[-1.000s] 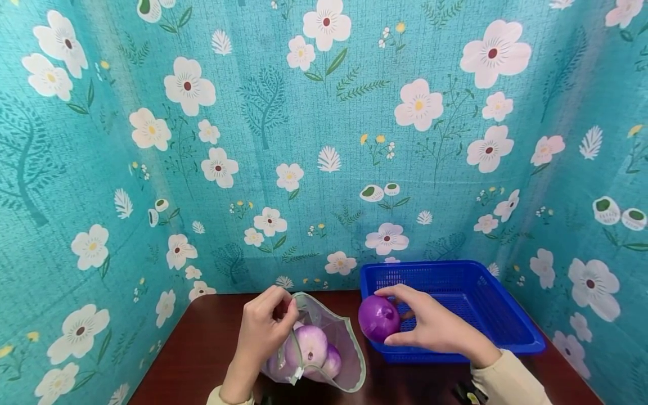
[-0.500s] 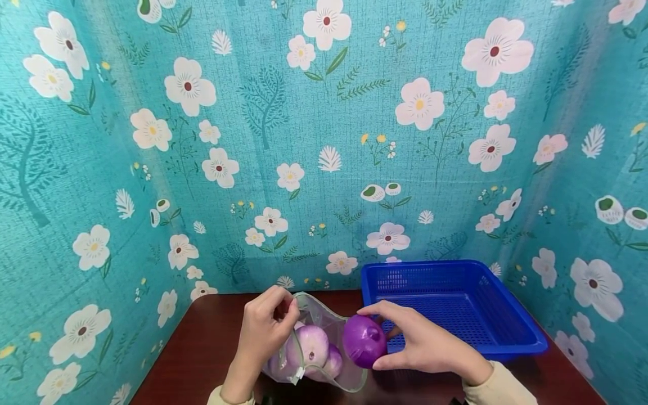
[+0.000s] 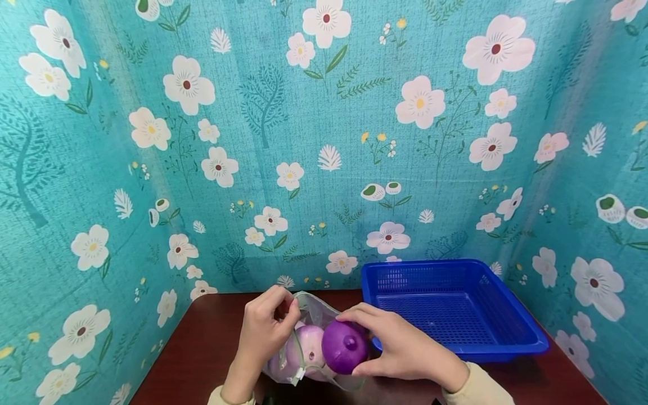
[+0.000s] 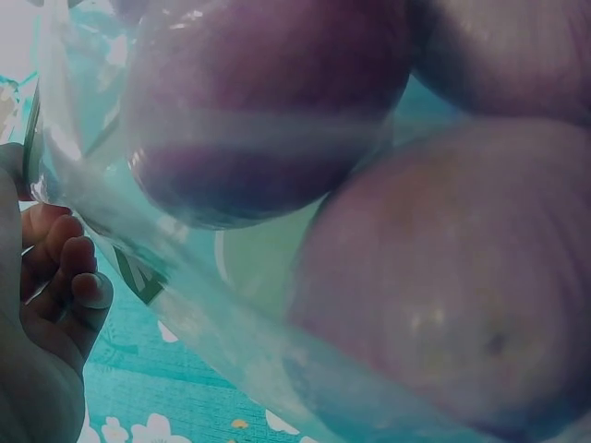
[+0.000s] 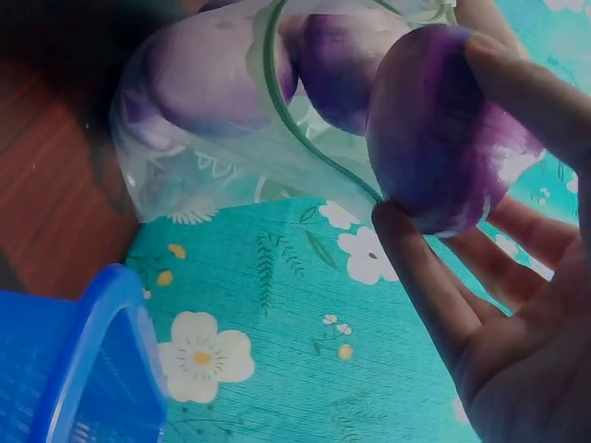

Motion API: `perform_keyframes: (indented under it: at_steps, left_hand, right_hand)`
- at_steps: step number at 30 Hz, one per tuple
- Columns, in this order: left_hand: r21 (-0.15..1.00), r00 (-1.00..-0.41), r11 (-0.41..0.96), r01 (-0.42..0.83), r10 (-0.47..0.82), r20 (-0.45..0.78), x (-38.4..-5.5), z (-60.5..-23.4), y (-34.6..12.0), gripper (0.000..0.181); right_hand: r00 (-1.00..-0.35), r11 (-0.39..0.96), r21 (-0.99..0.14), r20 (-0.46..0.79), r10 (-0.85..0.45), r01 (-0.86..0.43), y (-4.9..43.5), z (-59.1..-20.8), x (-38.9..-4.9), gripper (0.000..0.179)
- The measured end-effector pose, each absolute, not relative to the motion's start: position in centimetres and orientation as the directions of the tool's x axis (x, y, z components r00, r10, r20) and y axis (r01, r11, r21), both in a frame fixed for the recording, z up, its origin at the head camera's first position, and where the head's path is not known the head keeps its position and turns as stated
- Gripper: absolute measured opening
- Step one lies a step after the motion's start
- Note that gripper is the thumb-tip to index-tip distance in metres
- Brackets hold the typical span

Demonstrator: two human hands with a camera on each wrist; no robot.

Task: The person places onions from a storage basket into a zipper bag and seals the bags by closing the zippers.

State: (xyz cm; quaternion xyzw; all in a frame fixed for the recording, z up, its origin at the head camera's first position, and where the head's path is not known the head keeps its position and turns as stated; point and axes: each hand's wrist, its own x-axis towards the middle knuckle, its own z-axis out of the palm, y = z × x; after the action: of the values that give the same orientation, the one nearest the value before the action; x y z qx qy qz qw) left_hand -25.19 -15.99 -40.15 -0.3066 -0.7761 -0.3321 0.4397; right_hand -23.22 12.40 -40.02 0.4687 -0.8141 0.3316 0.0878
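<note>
My left hand pinches the rim of a clear zip bag with green edging and holds its mouth up. Several pale purple onions lie inside the bag; through its film they fill much of the left wrist view, as with this big onion. A deeper purple onion is gripped between the thumb and fingers of my right hand. It overlaps the bag's mouth in the head view. From the right wrist, this held onion is right at the green rim.
A blue plastic basket with mesh walls stands on the right of the dark red-brown table, close to my right hand. Teal flowered cloth hangs behind and along both sides.
My right hand has carried the purple onion left, from beside the blue basket to the mouth of the bag. The left hand keeps its hold on the rim, nearly still.
</note>
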Motion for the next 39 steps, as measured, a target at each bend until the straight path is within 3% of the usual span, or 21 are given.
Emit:
perform_keyframes:
  at_steps: [4,9,16,23,34,39]
  left_hand:
    - [0.238,-0.418,0.592,0.77,0.186,0.889,-25.2,-40.0,-16.0,0.024]
    - [0.234,-0.415,0.593,0.77,0.187,0.891,-25.3,-39.9,-16.1,0.024]
    - [0.228,-0.408,0.589,0.776,0.192,0.893,-25.2,-39.8,-16.0,0.024]
    - [0.206,-0.382,0.576,0.791,0.203,0.901,-25.2,-39.9,-15.8,0.025]
    - [0.207,-0.385,0.586,0.783,0.195,0.902,-25.2,-40.2,-15.9,0.025]
    - [0.202,-0.377,0.58,0.789,0.197,0.905,-25.2,-40.3,-16.0,0.026]
  right_hand:
    - [-0.508,0.35,-0.376,0.52,-0.687,-0.858,11.8,-39.6,-22.8,0.073]
    - [-0.484,0.321,-0.37,0.545,-0.685,-0.872,11.1,-39.3,-22.5,0.073]
    - [-0.497,0.357,-0.346,0.572,-0.652,-0.868,10.3,-40.1,-22.7,0.072]
    - [-0.55,0.475,-0.316,0.657,-0.515,-0.821,8.6,-40.8,-22.9,0.078]
    - [-0.642,0.408,-0.5,0.651,-0.404,-0.764,7.0,-41.2,-23.1,0.065]
    - [-0.637,0.38,-0.515,0.672,-0.378,-0.769,6.5,-41.4,-23.1,0.059]
